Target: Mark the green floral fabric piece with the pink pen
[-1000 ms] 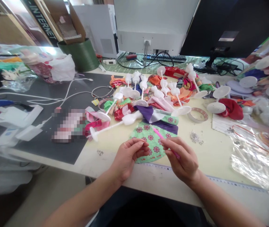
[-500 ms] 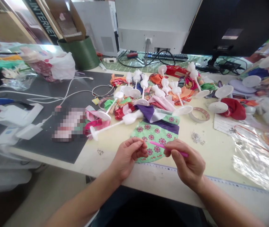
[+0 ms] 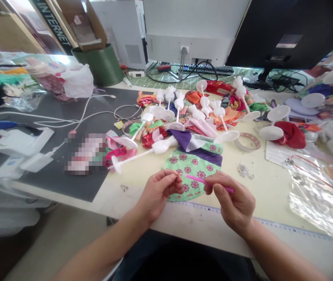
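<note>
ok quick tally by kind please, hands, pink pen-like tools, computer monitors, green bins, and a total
Hands: 2, the left hand and the right hand
Pink pen-like tool: 1
Monitors: 2, one white and one black
Green bin: 1
Total: 6

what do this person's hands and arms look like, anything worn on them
The left hand and right hand are gloveless. Both forearms are bare, with no sleeve, watch or bracelet in view. Dark clothing shows between them.
</note>
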{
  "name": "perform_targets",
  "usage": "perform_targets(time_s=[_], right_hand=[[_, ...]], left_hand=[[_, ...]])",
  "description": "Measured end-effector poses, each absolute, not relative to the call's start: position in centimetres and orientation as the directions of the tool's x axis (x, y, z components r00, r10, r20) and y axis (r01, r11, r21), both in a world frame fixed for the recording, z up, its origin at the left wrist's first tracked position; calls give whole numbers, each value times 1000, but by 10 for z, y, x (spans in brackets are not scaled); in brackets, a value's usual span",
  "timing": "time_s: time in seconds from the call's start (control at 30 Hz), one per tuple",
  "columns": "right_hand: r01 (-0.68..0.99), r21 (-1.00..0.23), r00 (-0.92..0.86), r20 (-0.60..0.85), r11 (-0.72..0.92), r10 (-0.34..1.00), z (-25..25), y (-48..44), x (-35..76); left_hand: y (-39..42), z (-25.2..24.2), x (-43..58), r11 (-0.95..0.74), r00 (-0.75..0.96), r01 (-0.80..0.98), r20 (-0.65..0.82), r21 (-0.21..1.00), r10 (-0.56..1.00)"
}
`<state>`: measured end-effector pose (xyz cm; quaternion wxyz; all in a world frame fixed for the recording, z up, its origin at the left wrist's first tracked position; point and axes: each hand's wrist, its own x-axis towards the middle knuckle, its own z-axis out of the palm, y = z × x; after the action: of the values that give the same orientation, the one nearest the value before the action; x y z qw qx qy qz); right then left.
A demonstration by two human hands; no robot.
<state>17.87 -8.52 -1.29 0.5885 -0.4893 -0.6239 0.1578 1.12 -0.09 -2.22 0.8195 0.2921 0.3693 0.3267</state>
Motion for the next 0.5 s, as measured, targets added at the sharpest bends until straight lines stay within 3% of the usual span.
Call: perform_targets(time_s=[0.5], right_hand=[[337,-815,217,555,472,803,-15,-86,179]], left_hand=[[1,-25,8,590,491,-285,-414,756,767]])
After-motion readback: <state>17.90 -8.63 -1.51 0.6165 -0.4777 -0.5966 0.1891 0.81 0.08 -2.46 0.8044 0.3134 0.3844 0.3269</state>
